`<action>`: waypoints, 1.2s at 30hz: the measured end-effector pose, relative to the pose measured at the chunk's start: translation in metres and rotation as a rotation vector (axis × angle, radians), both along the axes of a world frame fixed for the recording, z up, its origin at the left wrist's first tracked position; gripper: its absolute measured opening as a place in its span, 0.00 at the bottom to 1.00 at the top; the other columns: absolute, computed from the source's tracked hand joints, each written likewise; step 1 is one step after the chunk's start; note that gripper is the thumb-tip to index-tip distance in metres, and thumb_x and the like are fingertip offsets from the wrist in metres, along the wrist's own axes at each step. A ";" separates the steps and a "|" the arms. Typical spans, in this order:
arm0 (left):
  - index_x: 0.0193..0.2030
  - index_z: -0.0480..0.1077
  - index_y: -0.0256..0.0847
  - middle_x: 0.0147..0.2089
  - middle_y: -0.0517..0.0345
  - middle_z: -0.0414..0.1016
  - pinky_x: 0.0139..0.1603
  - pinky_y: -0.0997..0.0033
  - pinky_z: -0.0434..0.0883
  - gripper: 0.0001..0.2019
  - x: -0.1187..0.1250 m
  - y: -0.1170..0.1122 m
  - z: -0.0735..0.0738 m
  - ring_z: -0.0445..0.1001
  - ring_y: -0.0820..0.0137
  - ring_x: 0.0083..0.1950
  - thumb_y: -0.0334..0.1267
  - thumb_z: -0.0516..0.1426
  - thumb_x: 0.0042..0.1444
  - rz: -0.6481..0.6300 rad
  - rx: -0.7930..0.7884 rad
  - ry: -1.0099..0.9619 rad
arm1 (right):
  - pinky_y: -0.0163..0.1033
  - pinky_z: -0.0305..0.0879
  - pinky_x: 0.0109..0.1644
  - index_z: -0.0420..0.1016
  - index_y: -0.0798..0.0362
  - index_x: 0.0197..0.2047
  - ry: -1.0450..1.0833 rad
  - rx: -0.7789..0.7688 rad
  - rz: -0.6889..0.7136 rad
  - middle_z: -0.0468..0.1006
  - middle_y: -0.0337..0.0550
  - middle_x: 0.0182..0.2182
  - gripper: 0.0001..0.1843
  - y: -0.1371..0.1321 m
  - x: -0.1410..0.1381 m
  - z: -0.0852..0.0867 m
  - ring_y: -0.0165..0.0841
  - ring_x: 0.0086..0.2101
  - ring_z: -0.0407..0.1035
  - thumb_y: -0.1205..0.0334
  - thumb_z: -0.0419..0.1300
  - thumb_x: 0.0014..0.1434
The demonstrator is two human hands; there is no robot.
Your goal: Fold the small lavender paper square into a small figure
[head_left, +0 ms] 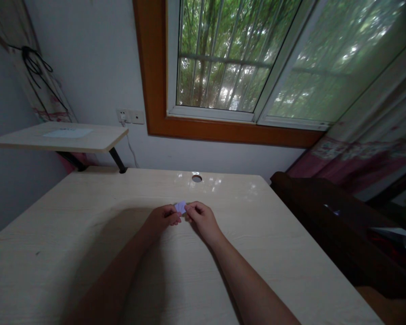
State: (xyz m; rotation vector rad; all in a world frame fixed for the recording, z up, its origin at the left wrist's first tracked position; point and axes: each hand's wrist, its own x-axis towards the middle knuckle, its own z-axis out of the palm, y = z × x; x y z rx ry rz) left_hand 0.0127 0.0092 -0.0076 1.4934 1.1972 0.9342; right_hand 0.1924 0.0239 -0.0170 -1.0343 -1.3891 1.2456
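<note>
Both hands meet near the middle of the desk, around a small piece of light purple paper (180,207) that shows fold or edge lines. My left hand (164,216) pinches its left side between thumb and fingers. At the paper's right edge, my right hand (200,217) is closed with thumb and forefinger on it. The fingers hide part of the paper, and its exact folded shape is too small to make out. Beneath the hands is the pale wooden desk (257,253).
A raised shelf (111,135) on black legs stands at the back left, with a white sheet (67,132) on it. A round cable hole (196,178) is near the desk's back edge. Dark brown furniture (311,203) stands on the right, below the window (230,58) and a curtain.
</note>
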 end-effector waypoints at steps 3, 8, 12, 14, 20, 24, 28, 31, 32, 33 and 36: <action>0.27 0.73 0.38 0.27 0.56 0.76 0.34 0.71 0.67 0.14 -0.001 0.000 0.000 0.71 0.70 0.29 0.47 0.59 0.53 -0.008 0.004 0.017 | 0.34 0.60 0.29 0.75 0.55 0.30 -0.011 0.003 -0.007 0.70 0.37 0.19 0.16 0.000 0.000 0.000 0.29 0.23 0.62 0.49 0.63 0.55; 0.27 0.74 0.37 0.27 0.56 0.76 0.34 0.71 0.67 0.14 -0.002 0.001 0.001 0.71 0.70 0.29 0.47 0.59 0.53 -0.005 0.000 0.027 | 0.35 0.61 0.30 0.76 0.55 0.31 -0.025 0.017 -0.004 0.71 0.38 0.20 0.16 0.001 0.001 -0.003 0.29 0.23 0.63 0.49 0.62 0.56; 0.27 0.74 0.37 0.26 0.56 0.76 0.34 0.71 0.67 0.14 -0.001 -0.001 0.004 0.71 0.70 0.28 0.46 0.59 0.53 0.003 -0.004 0.011 | 0.35 0.60 0.30 0.76 0.55 0.31 -0.015 0.027 0.004 0.71 0.37 0.20 0.15 0.001 0.001 -0.004 0.29 0.23 0.63 0.50 0.62 0.57; 0.26 0.74 0.37 0.26 0.57 0.76 0.34 0.72 0.67 0.13 -0.001 -0.002 0.006 0.71 0.71 0.28 0.46 0.59 0.53 0.009 0.003 0.009 | 0.34 0.60 0.30 0.76 0.55 0.31 -0.024 0.033 0.005 0.71 0.37 0.20 0.15 0.000 0.001 -0.003 0.29 0.23 0.63 0.51 0.62 0.57; 0.25 0.75 0.38 0.26 0.56 0.77 0.34 0.71 0.68 0.13 -0.001 -0.003 0.005 0.72 0.70 0.28 0.46 0.60 0.53 0.022 0.013 0.025 | 0.34 0.59 0.29 0.75 0.55 0.31 -0.066 0.050 0.001 0.70 0.36 0.20 0.16 0.000 0.000 -0.003 0.29 0.23 0.62 0.49 0.61 0.57; 0.26 0.75 0.38 0.27 0.56 0.78 0.35 0.71 0.69 0.13 -0.001 -0.002 0.004 0.73 0.69 0.29 0.46 0.60 0.53 0.009 0.007 0.009 | 0.34 0.59 0.29 0.75 0.54 0.31 -0.063 0.068 -0.006 0.69 0.36 0.20 0.15 -0.001 0.000 -0.002 0.29 0.23 0.62 0.50 0.61 0.57; 0.26 0.75 0.38 0.26 0.56 0.77 0.34 0.71 0.69 0.13 -0.001 -0.001 0.003 0.73 0.70 0.29 0.46 0.60 0.53 0.010 0.002 -0.005 | 0.34 0.58 0.28 0.74 0.54 0.31 -0.052 0.086 -0.001 0.69 0.35 0.20 0.14 -0.002 0.000 0.001 0.29 0.22 0.61 0.51 0.61 0.58; 0.26 0.74 0.37 0.26 0.56 0.77 0.34 0.71 0.68 0.13 -0.001 0.000 0.001 0.72 0.70 0.28 0.46 0.60 0.53 0.011 0.006 -0.007 | 0.34 0.58 0.29 0.74 0.54 0.31 -0.051 0.084 0.005 0.69 0.35 0.20 0.14 -0.002 0.001 0.002 0.29 0.23 0.61 0.51 0.60 0.59; 0.27 0.74 0.37 0.27 0.56 0.77 0.34 0.71 0.68 0.13 -0.001 0.000 0.000 0.72 0.70 0.29 0.46 0.60 0.53 0.006 0.015 -0.005 | 0.34 0.58 0.29 0.74 0.54 0.31 -0.053 0.082 0.006 0.68 0.35 0.19 0.14 -0.002 0.001 0.001 0.29 0.22 0.61 0.51 0.60 0.59; 0.27 0.74 0.37 0.27 0.56 0.77 0.34 0.71 0.68 0.13 -0.001 0.000 -0.001 0.71 0.70 0.29 0.46 0.59 0.54 0.003 0.022 -0.003 | 0.34 0.58 0.29 0.74 0.54 0.31 -0.056 0.079 0.007 0.68 0.35 0.19 0.14 -0.002 0.001 0.001 0.29 0.22 0.61 0.51 0.60 0.59; 0.28 0.74 0.37 0.28 0.56 0.77 0.34 0.72 0.67 0.13 -0.002 0.000 -0.001 0.70 0.71 0.28 0.46 0.59 0.54 0.015 0.028 -0.011 | 0.34 0.58 0.29 0.75 0.54 0.31 -0.060 0.072 0.019 0.69 0.35 0.20 0.14 -0.002 0.001 -0.001 0.29 0.22 0.61 0.51 0.61 0.59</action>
